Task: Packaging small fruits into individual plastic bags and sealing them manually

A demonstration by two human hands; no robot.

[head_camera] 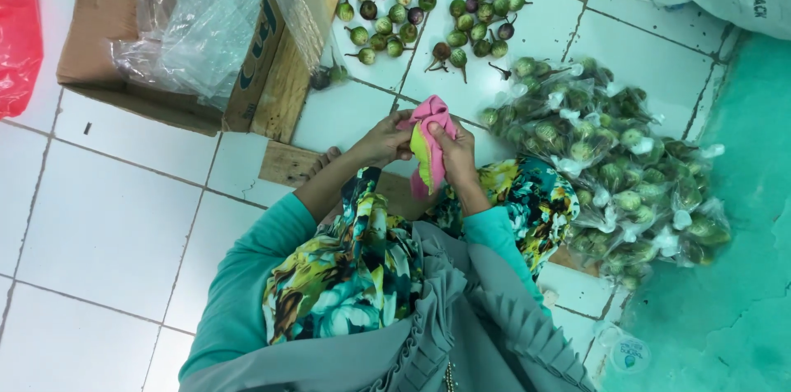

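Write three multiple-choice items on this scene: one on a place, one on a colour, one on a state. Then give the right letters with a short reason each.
1. Where does the pile of filled bags lie?
A. inside the cardboard box
B. on the floor by the right hand
C. on the person's lap

2. What colour is the cloth in both hands?
A. pink with yellow-green
B. plain white
C. blue

3. How do the loose round eggplants lie?
A. packed in bags
B. stacked in the box
C. spread bare on the tiles

Answers:
1 B, the bags are heaped on the tiles beside the right hand.
2 A, a pink cloth with a yellow-green part.
3 C, they lie unbagged beyond the left hand, beside the cardboard box.
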